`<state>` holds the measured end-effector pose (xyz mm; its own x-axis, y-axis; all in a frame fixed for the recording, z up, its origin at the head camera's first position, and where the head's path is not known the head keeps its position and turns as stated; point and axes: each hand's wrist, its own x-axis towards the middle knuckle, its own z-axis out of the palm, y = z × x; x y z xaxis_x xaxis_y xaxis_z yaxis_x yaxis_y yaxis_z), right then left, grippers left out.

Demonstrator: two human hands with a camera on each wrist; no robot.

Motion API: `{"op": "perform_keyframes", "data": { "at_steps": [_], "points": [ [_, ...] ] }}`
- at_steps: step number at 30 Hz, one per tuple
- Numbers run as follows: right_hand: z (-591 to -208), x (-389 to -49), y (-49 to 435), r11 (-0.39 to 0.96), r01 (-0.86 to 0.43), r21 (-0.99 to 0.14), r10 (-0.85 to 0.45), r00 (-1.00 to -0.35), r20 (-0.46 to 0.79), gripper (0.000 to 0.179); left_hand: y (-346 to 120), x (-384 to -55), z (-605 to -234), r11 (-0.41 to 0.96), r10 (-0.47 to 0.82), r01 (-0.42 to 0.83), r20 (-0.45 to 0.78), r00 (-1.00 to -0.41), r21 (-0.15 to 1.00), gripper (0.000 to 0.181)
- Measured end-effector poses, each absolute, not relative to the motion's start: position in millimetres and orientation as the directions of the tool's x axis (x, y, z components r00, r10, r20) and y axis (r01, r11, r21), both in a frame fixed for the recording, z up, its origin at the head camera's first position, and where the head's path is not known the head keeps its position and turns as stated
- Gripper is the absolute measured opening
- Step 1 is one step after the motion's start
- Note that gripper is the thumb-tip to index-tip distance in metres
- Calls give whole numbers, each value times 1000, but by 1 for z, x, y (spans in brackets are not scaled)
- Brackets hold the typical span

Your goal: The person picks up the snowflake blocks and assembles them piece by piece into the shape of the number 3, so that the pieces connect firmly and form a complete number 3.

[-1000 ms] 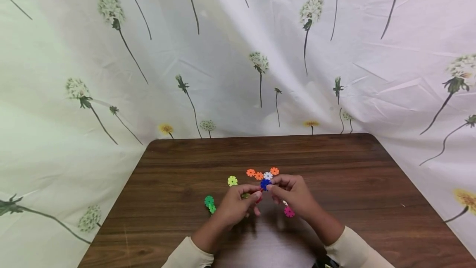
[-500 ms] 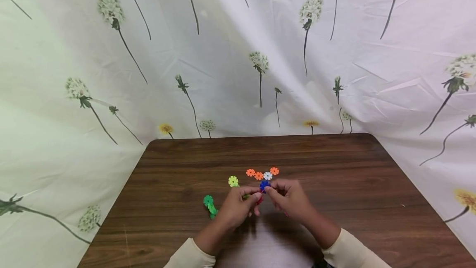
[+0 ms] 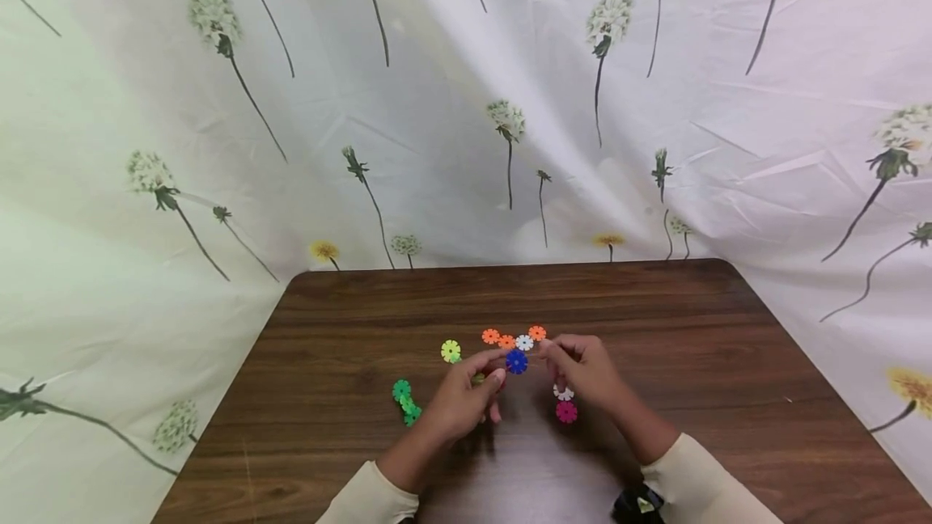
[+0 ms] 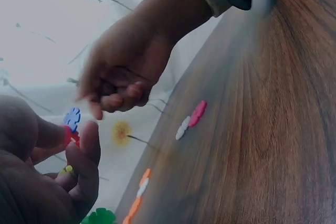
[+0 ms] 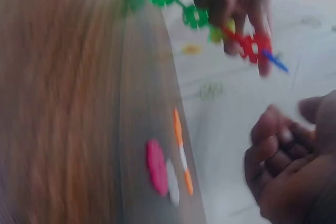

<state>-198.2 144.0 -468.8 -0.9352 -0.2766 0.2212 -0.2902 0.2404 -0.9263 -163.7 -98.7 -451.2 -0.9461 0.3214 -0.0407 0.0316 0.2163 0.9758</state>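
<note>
My left hand (image 3: 466, 399) pinches a chain of notched plastic interlocking discs above the table. Its thumb and finger grip the red disc (image 5: 253, 47), and a blue disc (image 3: 516, 361) is slotted onto the red one's far edge. Green discs (image 3: 406, 403) trail from the chain's other end, left of the hand, and a yellow disc (image 3: 451, 351) shows behind it. Partly covered by the fingers is a small yellow piece (image 4: 66, 170). My right hand (image 3: 588, 370) is just right of the blue disc, apart from it, fingers loosely bent and holding nothing.
On the table (image 3: 692, 427), orange discs (image 3: 491, 336) and a white disc (image 3: 524, 343) lie joined in a row behind the hands. A pink disc (image 3: 566, 412) and another white disc (image 3: 564, 395) lie below the right hand. A flower-printed cloth (image 3: 451, 184) hangs behind.
The right hand has let go of the blue disc and moved away to the right, uncovering the pink and white discs. The left hand keeps its grip, and the green end has swung slightly left.
</note>
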Motion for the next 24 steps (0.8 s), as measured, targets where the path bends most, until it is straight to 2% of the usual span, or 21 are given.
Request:
{"op": "perform_keyframes", "data": {
  "at_steps": [7,12,15,19,24],
  "points": [
    [-481,-214,159,509,-196,-838,-191,-975,111,11,-99,-167,-457,323,331,116,3,-944,939,44],
    [-486,-213,162,685,-81,-724,-149,-988,-30,30,-99,-166,-460,390,324,172,40,-945,905,47],
    [-490,-212,163,769,-39,-638,-111,-991,-73,40,-97,-165,-460,405,313,198,68,-947,893,47],
    [-489,-207,157,839,-13,-544,-70,-994,-85,42,-95,-163,-461,436,301,237,108,-948,868,49],
    [-488,-201,147,854,-38,-518,-75,-996,-50,45,-93,-162,-463,458,291,260,133,-948,850,47]
  ]
}}
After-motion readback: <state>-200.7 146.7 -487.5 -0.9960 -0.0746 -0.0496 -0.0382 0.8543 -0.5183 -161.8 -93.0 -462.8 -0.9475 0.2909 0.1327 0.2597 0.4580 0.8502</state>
